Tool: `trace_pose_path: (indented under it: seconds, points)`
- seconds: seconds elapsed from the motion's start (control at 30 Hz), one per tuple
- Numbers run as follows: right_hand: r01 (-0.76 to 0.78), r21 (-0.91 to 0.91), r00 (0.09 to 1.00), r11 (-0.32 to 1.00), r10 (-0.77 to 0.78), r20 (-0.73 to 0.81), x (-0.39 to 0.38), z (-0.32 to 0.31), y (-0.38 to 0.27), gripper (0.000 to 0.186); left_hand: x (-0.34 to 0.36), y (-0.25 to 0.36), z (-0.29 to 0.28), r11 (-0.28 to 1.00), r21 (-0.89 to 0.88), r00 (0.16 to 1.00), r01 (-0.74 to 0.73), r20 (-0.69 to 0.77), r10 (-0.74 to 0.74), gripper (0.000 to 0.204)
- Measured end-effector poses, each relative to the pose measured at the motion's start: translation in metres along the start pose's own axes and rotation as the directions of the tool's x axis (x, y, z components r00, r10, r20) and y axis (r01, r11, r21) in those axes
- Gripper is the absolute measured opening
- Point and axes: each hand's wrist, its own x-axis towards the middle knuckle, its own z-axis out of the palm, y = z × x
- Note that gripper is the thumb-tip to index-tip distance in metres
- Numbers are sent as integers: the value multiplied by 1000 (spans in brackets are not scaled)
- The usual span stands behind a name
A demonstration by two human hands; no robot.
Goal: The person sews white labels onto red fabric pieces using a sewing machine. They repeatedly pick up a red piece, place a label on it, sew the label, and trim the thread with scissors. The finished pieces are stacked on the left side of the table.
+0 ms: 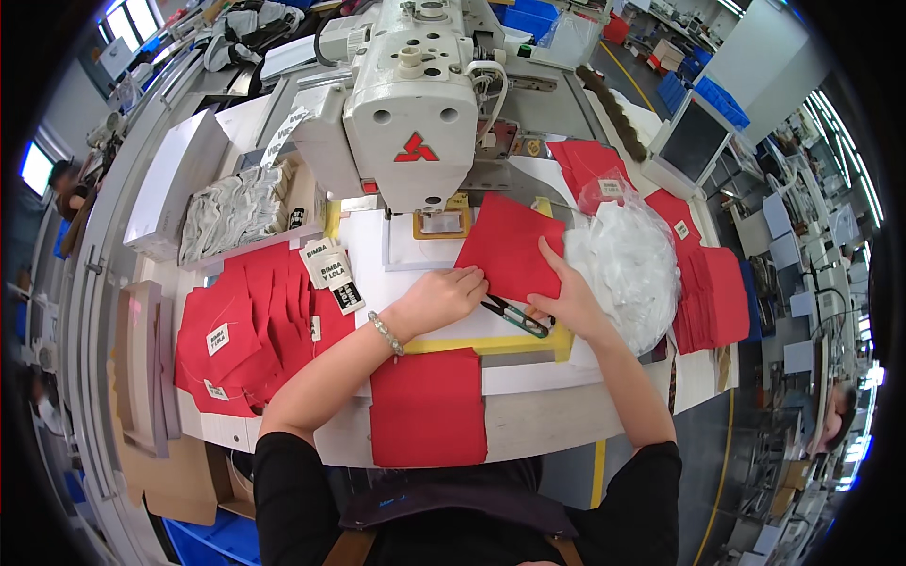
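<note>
In front of the sewing machine (412, 113), a square red fabric piece (510, 247) is tilted up between my hands. My left hand (442, 302) pinches its lower left corner; a bead bracelet circles that wrist. My right hand (578, 300) grips the right edge, thumb lying on the cloth. Dark thread snips (517, 317) lie by the curled fingers of my right hand; whether those fingers touch them I cannot tell. Below, another stack of red fabric (428, 407) rests at the table's front edge. Beside the needle area sits a small amber-framed clamp (442, 224).
Left of me are red pieces with sewn labels (226, 330), loose labels (330, 269) and a box of label strips (236, 212). On the right stand a heap of white translucent material (625, 274), a red fabric pile (713, 297) and a screen (694, 137).
</note>
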Motion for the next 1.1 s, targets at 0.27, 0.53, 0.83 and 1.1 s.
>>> trace_pose_path:
  seconds: [0.27,0.53,0.83,1.1]
  points:
    - [9,-47,998,999,-6,63,-2,9,-11,83,-13,-2,-10,959,-226,985,169,22,-169,33]
    - [-99,47,995,994,100,-21,-17,5,-5,68,-8,-1,-7,933,-339,992,121,-1,-129,31]
    - [-57,25,998,998,57,-10,8,1,-1,66,-7,-9,-6,987,-151,997,63,-31,-68,29]
    - [255,-74,960,964,-261,-97,55,18,22,64,-22,-17,-17,990,86,994,109,-9,-108,30]
